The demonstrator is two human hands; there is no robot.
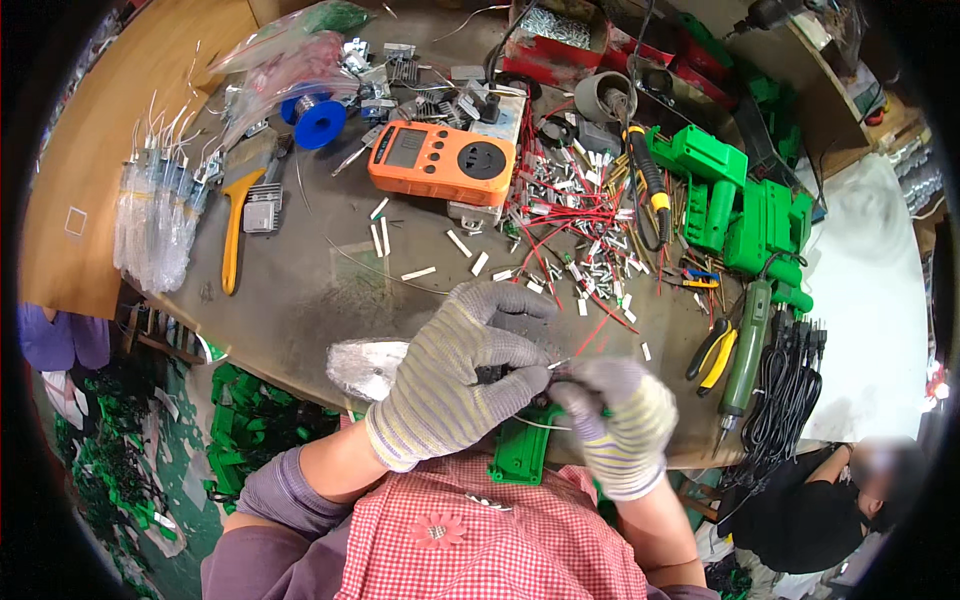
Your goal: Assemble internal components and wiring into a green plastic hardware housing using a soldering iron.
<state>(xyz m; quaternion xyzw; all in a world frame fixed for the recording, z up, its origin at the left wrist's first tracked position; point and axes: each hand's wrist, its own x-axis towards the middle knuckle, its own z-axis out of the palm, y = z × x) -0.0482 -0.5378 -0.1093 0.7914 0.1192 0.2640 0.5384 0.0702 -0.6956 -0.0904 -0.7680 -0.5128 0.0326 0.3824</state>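
Where both gloved hands meet over the near edge of the bench (285, 310), the left grip (455, 365) is closed at thumb and forefinger on a small lead (558, 365) with a pale tip. The right grip (625, 420) is blurred, fingers bent close beside that lead; whether it grasps anything cannot be told. A green housing (520, 452) sits below the fingertips, in front of the checked apron (480, 540), its hollow side apparently uppermost; what supports it cannot be told. A pale wire (545, 425) crosses its upper part. Beside the left wrist lies a clear-wrapped packet (365, 368). Beyond the hands are red wires (570, 212), loose and tangled, with an orange meter (440, 165) to their left. To the right, yellow-handled pliers (715, 360) lie beside a green tool (747, 350), with black cords (785, 375) bundled next to it.
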